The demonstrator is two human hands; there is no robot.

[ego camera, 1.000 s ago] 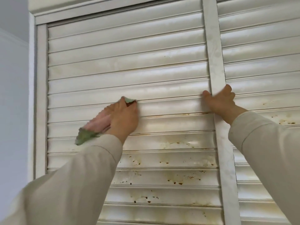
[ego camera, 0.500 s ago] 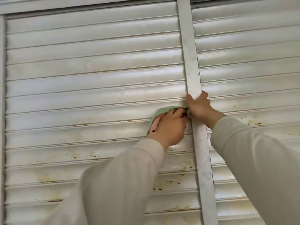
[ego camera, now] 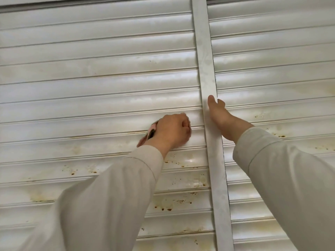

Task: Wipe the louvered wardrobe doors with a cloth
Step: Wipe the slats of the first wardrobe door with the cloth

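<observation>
Two white louvered wardrobe doors fill the view, the left door (ego camera: 90, 91) and the right door (ego camera: 275, 69), split by a vertical stile (ego camera: 204, 57). My left hand (ego camera: 172, 131) is curled into a fist on a bunched cloth (ego camera: 152, 130) and presses it against a slat just left of the stile. Only a pink and dark green sliver of the cloth shows past my knuckles. My right hand (ego camera: 220, 118) holds the stile, with the thumb lying up its front and the fingers at its right edge.
Brown rust-like specks and yellowish stains (ego camera: 168, 208) mark the slats below my hands, on both doors. The slats above look cleaner, with faint smears. The top frame of the wardrobe (ego camera: 90, 0) runs along the upper edge.
My left hand swept the cloth right along the slat to the stile and has bunched it into a fist. The right hand shifted slightly up the stile. The camera has turned right.
</observation>
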